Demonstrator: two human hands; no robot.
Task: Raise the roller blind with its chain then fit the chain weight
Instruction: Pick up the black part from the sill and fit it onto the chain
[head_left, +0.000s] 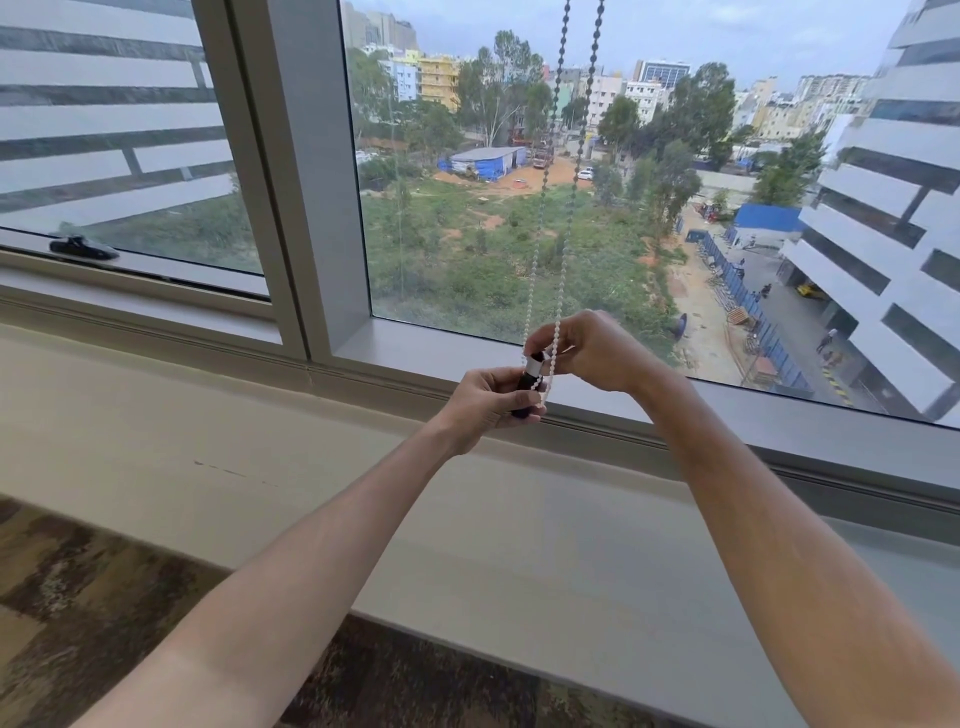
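A white bead chain (566, 197) hangs in two strands down the middle of the window pane. Its lower loop ends at a small black chain weight (529, 378) with a white top. My left hand (491, 402) grips the black body of the weight from the left. My right hand (592, 351) pinches the chain just above and to the right of the weight's top. The chain's loop drapes down the right side of the weight. The roller blind itself is out of view above.
A wide pale windowsill (260, 436) runs below the window frame (291, 182). A black window handle (83, 248) sits on the left sash. Patterned carpet (78, 597) lies at the lower left. Outside are buildings, trees and a green plot.
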